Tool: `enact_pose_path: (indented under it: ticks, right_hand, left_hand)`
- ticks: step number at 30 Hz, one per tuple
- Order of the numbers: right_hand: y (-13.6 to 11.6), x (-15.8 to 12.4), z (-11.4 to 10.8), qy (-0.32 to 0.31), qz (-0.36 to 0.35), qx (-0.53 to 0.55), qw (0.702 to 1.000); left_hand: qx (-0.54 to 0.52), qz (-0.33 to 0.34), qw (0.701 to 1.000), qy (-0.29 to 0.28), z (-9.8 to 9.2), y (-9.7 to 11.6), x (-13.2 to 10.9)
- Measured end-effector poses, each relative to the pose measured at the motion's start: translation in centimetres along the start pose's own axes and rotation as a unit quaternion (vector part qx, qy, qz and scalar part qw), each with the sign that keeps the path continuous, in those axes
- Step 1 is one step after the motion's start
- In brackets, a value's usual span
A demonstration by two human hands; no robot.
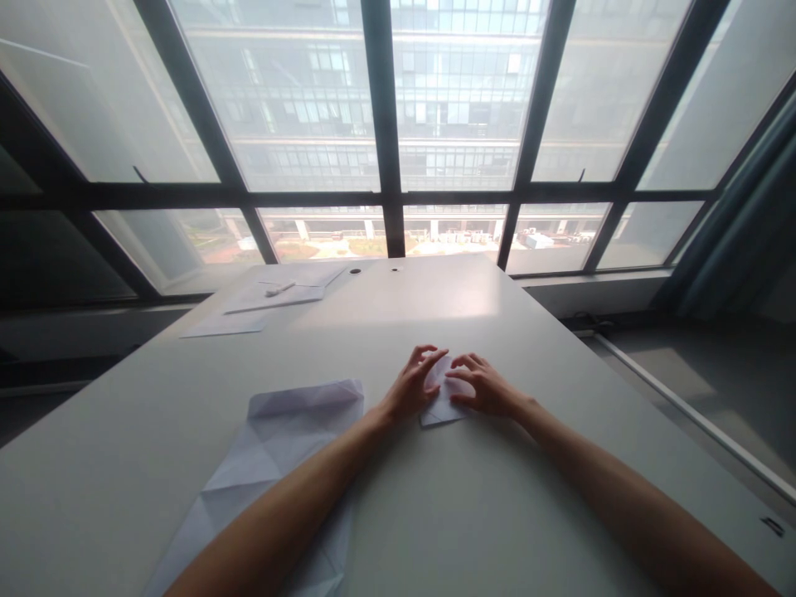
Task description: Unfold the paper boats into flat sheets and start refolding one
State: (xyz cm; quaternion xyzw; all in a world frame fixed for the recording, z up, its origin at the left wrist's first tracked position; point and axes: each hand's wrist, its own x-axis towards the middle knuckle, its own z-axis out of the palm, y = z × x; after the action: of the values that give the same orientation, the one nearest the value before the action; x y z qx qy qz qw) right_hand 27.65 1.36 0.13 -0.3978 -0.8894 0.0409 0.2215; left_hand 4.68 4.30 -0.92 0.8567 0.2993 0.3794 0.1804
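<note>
Left hand: my left hand [410, 388] lies on the left half of a small folded white paper piece [443, 408]. The fingers arch over it with their tips down. Nothing is enclosed in the palm.

Right hand: my right hand [489, 388] mirrors it on the right half, fingers bent and spread, tips meeting the paper near the left ones.

Grip: both hands are loose and mostly open. They press on the paper rather than clasp it. I cannot tell whether a flap is pinched under the fingertips.

Why held so: as I judge it, pressure from both sides pins the small piece flat against the pale grey matte table [510, 514] so it does not slide.

Where the paper is: at the table's middle, directly ahead of me, between my forearms.

Near left: a large creased white paper sheet [283, 439] lies spread out under my left forearm, apart from the small piece. It seems set aside, clear of the hands.

Far left: flat white paper sheets [249, 319] lie with a slim white pen-like object [279, 288] on them, well apart from my hands.

Far edge: two small round dark holes [355, 270] sit in the tabletop.

Right: a grey-blue curtain [740, 240] hangs beside the window.
</note>
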Motion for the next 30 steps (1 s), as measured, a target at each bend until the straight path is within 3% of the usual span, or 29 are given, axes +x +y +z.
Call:
enact_pose_path:
  ticks: [7,16,20,24,27,30]
  right_hand:
    - [0.4,-0.1,0.6,0.045,0.069,0.111,0.99]
    - [0.4,-0.2,0.7,0.061,0.038,0.114,0.991]
    - [1.1,-0.2,1.0,0.119,0.097,0.179,0.972]
    - [2.4,0.0,0.8,0.196,0.195,0.261,0.925]
    - [3.8,-0.1,0.6,0.222,0.253,0.273,0.901]
    - [5.1,-0.4,0.5,0.185,0.266,0.277,0.905]
  left_hand:
    - [-0.038,0.03,0.998,-0.05,-0.2,0.6,-0.1]
    - [-0.021,-0.005,0.998,-0.064,-0.5,1.1,-0.1]
    - [-0.019,-0.047,0.998,-0.026,-0.6,1.2,0.1]
    - [0.016,-0.084,0.996,0.001,-0.6,0.8,0.2]
    - [0.072,-0.094,0.993,-0.027,-0.6,0.8,0.1]
    - [0.138,-0.051,0.986,-0.084,-0.6,1.1,-0.1]
